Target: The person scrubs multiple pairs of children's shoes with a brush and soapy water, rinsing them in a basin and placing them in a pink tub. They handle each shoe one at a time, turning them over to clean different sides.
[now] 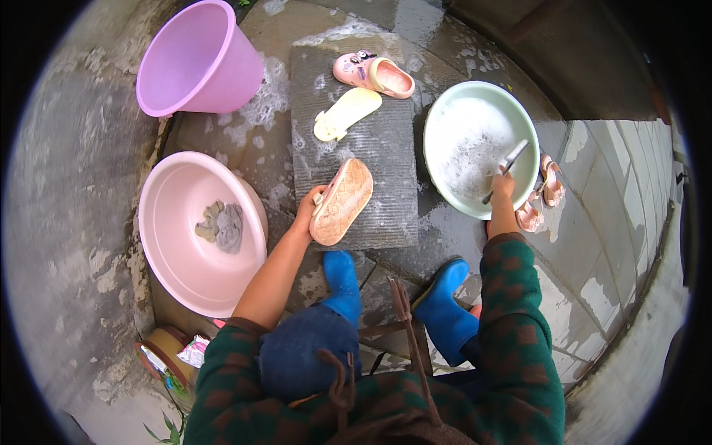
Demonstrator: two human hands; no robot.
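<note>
My left hand (309, 208) grips a pink clog (343, 203) by its edge, its patterned sole turned up, above the near part of a ridged stone slab (384, 167). In my right hand (502, 184) is a brush (514, 156), held over the pale green basin (481, 208) of sudsy water (470, 144) at the right. Farther up the slab rests a second pink clog (372, 74) with charms on it. Touching or close beside it lies a pale yellow insole-shaped piece (349, 114). The bristles of the brush cannot be made out.
A tilted purple tub (236, 78) stands far left. Nearer is a pink basin (203, 158) holding wet grey cloths (222, 227). Small pink sandals (550, 183) lie right of the green basin. Blue boots (342, 286) are by the slab's near edge; foam spots the wet paving.
</note>
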